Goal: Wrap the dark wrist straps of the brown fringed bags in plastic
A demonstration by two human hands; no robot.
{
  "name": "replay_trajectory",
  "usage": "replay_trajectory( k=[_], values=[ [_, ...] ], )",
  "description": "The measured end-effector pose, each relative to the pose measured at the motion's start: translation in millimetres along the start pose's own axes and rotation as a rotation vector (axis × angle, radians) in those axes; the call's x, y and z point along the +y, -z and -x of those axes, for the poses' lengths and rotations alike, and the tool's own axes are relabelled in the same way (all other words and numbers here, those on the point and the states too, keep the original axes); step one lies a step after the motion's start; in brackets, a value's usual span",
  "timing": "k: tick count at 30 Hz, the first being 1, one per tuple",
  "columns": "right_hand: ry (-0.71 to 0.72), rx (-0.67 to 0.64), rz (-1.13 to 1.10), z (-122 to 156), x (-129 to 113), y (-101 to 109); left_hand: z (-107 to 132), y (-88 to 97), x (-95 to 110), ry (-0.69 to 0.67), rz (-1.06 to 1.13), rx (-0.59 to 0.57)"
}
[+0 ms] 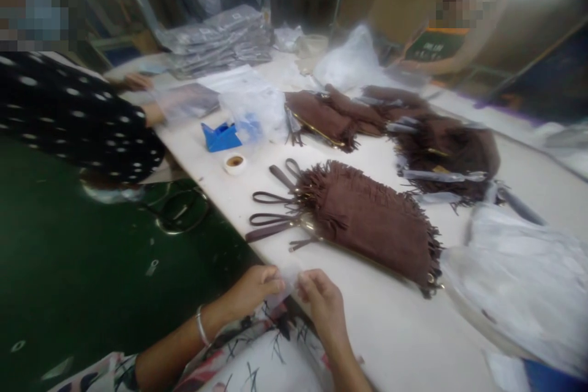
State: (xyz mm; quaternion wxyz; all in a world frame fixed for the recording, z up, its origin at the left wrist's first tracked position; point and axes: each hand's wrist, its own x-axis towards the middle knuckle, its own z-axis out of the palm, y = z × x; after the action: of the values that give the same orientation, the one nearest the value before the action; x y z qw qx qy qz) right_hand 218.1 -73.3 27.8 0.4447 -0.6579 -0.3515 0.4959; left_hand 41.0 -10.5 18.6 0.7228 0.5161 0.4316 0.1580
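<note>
Translucent plastic piece (288, 274), held between the wearer's two hands at the near edge of a white desk (367, 327). The left hand (258, 288) pinches one side between thumb and curled fingers; the right hand (325, 300) pinches the opposite side, its fingers bent inward. The outline of the piece is blurred. A silver bracelet (202, 326) encircles the left wrist. Just beyond the hands, a stack of brown fringed pouches (372, 220) lies flat on the desk, its looped wrist straps (271, 218) pointing left. Farther back, a white-rimmed tape roll (234, 164) sits near a blue tape dispenser (220, 138), with clear plastic bags (257, 104) behind them. A heap of brown pouches (321, 113) occupies the desk's far right portion; a large white plastic bag (519, 294) lies at the right, beside the stack. Upper left: a stack of grey packages (220, 43) and, nearer, a co-worker's dotted black sleeve (78, 116), the arm reaching toward a plastic-wrapped packet (186, 104). Upper right: a second co-worker (436, 49), on the far side of the desk.
</note>
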Motion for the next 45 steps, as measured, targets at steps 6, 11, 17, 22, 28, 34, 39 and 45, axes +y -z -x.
replay_trajectory(
  k=[6, 11, 17, 22, 28, 34, 39, 45],
  values=[
    [0.019, -0.019, 0.026, -4, 1, -2, -6, 1.8, -13, -0.008, 0.126, -0.005],
    [0.006, -0.035, 0.041, -3, 8, -2, -8, -3.7, -9, -0.064, 0.073, 0.016],
    [0.000, 0.022, 0.093, -2, 8, -13, -9, -6.9, -10, 0.018, 0.048, 0.087],
    [-0.004, -0.007, -0.026, -2, 4, -22, -4, -3.2, 0, -0.003, -0.022, 0.085],
    [-0.051, -0.163, -0.202, 1, 9, -22, -4, 5.9, -7, -0.010, -0.026, 0.065],
    [-0.095, -0.046, -0.151, -2, 10, -29, -3, 5.2, -6, -0.056, -0.006, 0.120],
    [-0.103, -0.023, -0.144, -5, 8, -33, -3, 2.5, 1, -0.114, 0.135, 0.188],
    [-0.118, 0.037, -0.232, -28, 11, -15, -9, 17.4, -3, -0.081, 0.087, 0.210]
  ],
)
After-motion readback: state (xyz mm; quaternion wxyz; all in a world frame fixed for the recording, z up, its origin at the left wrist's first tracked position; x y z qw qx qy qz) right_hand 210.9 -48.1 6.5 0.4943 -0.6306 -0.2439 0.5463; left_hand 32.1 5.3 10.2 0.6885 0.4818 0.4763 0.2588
